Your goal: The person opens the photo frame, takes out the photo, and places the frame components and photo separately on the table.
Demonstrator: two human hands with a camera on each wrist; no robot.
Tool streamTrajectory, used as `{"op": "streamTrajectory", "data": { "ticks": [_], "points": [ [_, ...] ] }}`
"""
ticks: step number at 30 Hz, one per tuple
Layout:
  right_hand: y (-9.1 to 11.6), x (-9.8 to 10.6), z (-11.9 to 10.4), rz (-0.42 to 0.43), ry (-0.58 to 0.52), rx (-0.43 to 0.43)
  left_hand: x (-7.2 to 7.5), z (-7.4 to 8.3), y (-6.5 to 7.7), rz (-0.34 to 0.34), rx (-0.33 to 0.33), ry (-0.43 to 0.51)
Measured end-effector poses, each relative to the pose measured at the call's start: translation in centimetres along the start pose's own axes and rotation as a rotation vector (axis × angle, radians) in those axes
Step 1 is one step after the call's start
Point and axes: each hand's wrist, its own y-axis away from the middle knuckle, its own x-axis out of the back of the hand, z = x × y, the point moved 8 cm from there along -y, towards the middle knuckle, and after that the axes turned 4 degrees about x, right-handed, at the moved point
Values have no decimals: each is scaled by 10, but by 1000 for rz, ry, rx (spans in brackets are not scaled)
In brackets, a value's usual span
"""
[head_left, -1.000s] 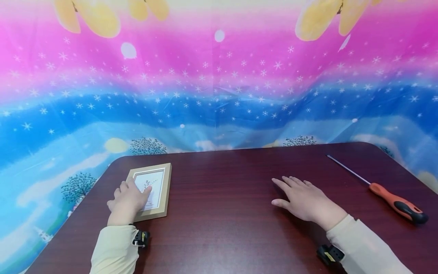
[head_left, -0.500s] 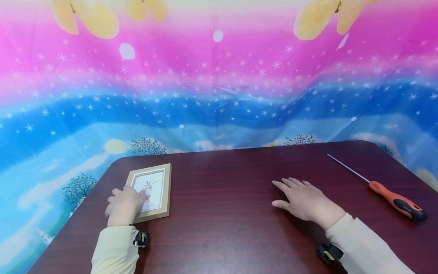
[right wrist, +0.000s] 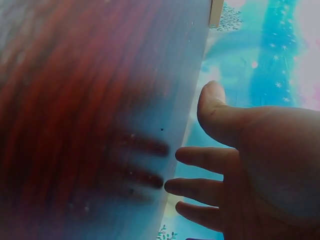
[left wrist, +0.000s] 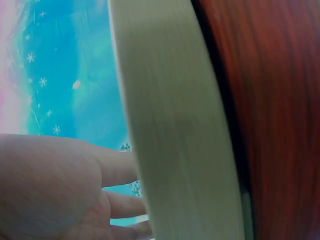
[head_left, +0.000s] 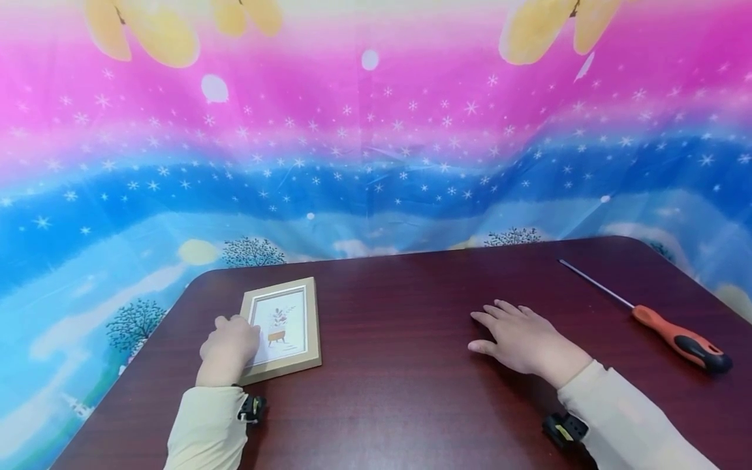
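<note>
On the left of the table lies a beige picture frame (head_left: 318,326) holding a print of a potted plant. My left hand (head_left: 229,343) grips its left edge, with the thumb over the front and the other fingers bent at the side. Close up in the left wrist view, the side of the picture frame (left wrist: 172,120) hides the fingertips. My right hand (head_left: 523,339) is held palm down over the right half of the table, its fingers spread and straight. In the right wrist view, the fingertips of my right hand (right wrist: 250,170) are close to the tabletop; contact is unclear.
An orange and black screwdriver (head_left: 670,333) lies on the right side of the dark red-brown table (head_left: 388,391), its shaft pointing to the back. Behind the table hangs a pink and blue snowflake cloth (head_left: 376,156). Black wrist cameras (head_left: 252,409) sit on both sleeves.
The picture frame has shifted to the right along with my left hand, whose fingers have drawn in at its left edge. My right hand and the screwdriver have stayed about where they were.
</note>
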Motion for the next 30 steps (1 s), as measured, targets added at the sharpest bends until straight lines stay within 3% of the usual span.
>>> {"op": "streamTrajectory", "data": {
  "ticks": [13,30],
  "points": [
    [-1,4,2,10,-5,-30,2,36,17,16,-110,-56],
    [4,22,26,30,-54,-95,-4,46,15,3,-168,-40]
  ]
}}
